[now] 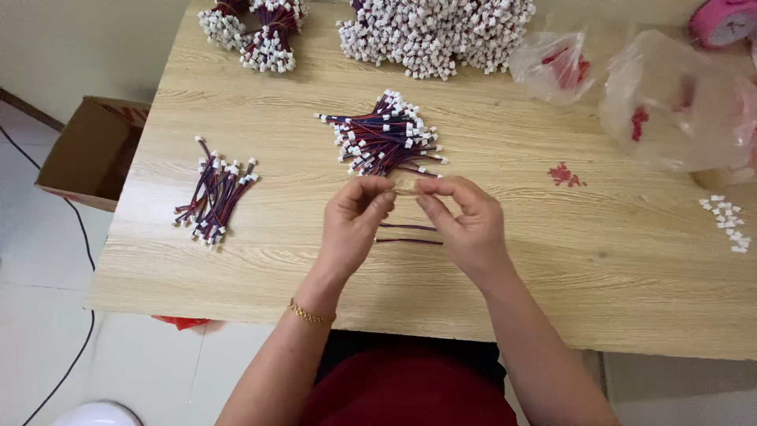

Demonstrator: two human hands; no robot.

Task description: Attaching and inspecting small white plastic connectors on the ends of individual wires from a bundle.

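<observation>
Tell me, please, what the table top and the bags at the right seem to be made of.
Table top: pale wood or wood-look laminate, matte; printed-looking grain leaves it open. Bags: thin clear plastic film, glossy and crinkled, red bits showing through.

Thin translucent rubber band [406, 186] – pulled taut and level, pinched at both ends; under it two dark wires [410, 233] lie flat on the counter [552, 260].

Matt wood-grain table [552, 260], glossy plastic bags [678, 102]

Cardboard box [93, 150], plastic bags [680, 102], pink tape roll [724, 19]
</observation>
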